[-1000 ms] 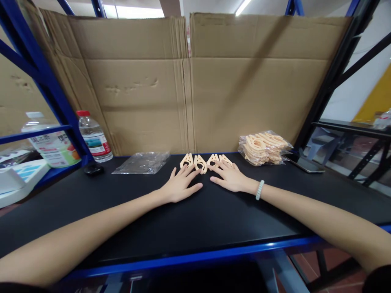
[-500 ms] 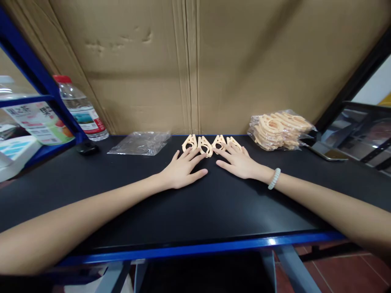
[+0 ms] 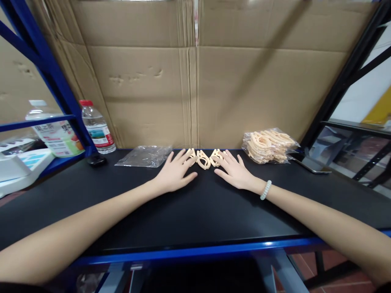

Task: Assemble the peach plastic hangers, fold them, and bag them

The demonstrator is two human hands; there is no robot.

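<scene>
Several small peach-coloured plastic clips [image 3: 204,158] lie in a row on the black shelf top [image 3: 195,211], close to the cardboard back wall. My left hand [image 3: 174,173] lies flat with fingers spread, its fingertips over the left clips. My right hand [image 3: 233,171], with a white bead bracelet on the wrist, is also flat and spread, fingertips on the right clips. Neither hand grips anything.
An empty clear plastic bag [image 3: 143,156] lies left of the clips. A bag full of the same clips [image 3: 269,146] sits at the right, with a phone [image 3: 310,165] beside it. A water bottle [image 3: 97,128], a small black object [image 3: 97,161] and blue rack posts stand at the left.
Both hands have slid a little farther forward over the clips, covering more of the row. The camera has tilted up and down between frames.
</scene>
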